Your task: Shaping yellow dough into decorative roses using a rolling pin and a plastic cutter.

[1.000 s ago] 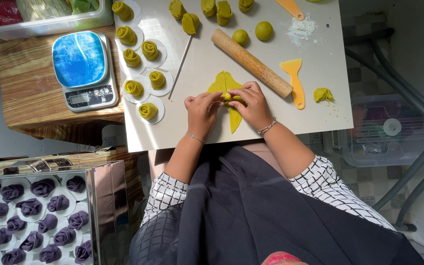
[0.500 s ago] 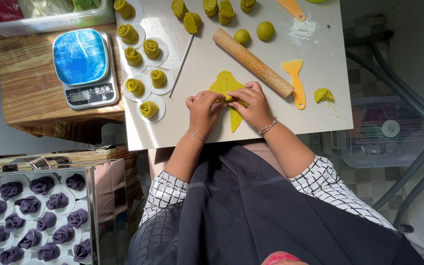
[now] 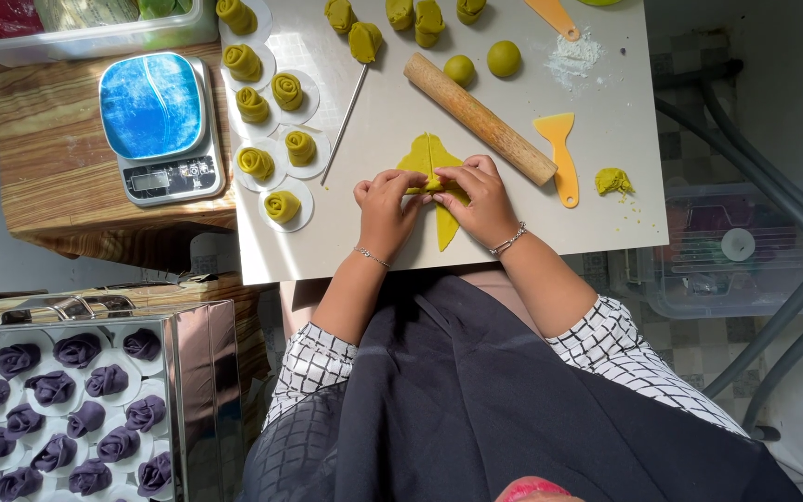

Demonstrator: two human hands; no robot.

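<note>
A flat strip of yellow-green dough (image 3: 427, 160) lies on the white board (image 3: 374, 223), made of overlapping rounds. My left hand (image 3: 386, 204) and my right hand (image 3: 478, 197) meet on the middle of it, fingers pinching and curling the dough. A wooden rolling pin (image 3: 478, 117) lies slanted just beyond my right hand. To the left, several rolled dough roses (image 3: 282, 205) sit on white paper rounds. A thin metal rod (image 3: 344, 123) lies between the roses and the strip.
An orange scraper (image 3: 558, 151) and a dough scrap (image 3: 612, 179) lie right of the pin. Dough balls (image 3: 503, 58) sit farther back. A blue-topped kitchen scale (image 3: 155, 124) stands on a wooden table. A steel tray of purple dough roses (image 3: 58, 409) is at lower left.
Both hands have stayed on the dough strip, with the fingers working it slightly; nothing else has moved.
</note>
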